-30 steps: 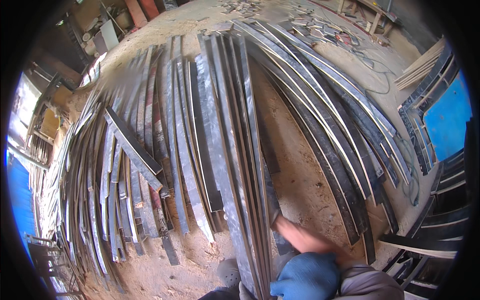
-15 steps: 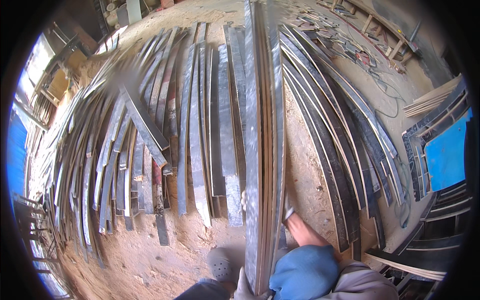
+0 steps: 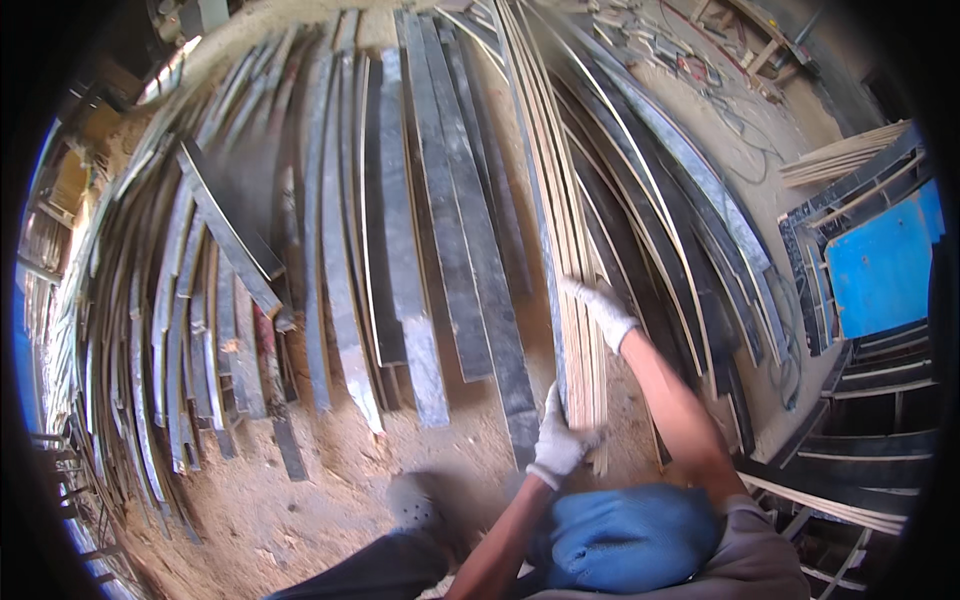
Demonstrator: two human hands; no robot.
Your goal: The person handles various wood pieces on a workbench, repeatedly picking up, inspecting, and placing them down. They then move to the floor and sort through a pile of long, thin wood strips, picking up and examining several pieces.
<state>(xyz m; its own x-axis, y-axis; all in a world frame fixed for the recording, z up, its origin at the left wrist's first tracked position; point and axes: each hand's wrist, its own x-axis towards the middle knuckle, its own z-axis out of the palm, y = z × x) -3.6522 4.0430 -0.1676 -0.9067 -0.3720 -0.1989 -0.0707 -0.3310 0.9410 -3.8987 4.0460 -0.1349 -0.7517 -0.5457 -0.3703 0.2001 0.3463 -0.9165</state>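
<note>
We had swung our bundle of long, black-faced wooden strips (image 3: 583, 375) toward the right side of the dusty tan floor (image 3: 335, 525), baring both grips: the white-gloved left hand (image 3: 562, 447) held its near end, the white-gloved right hand (image 3: 605, 311) clasped its right edge, so it seemed steady.

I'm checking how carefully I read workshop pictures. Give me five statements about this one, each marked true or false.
1. The whitish-gloved left hand holds the bundle of long, thin, pale-edged strips. True.
2. The whitish-gloved right hand is clear of the bundle. False: it is on the bundle, farther from the body than the left hand.
3. A grey clog with holes shows left of the left hand. True.
4. The flat blue panel is left of the bundle. False: it is to the right.
5. One straight dark strip slants across its neighbours. True.
</note>
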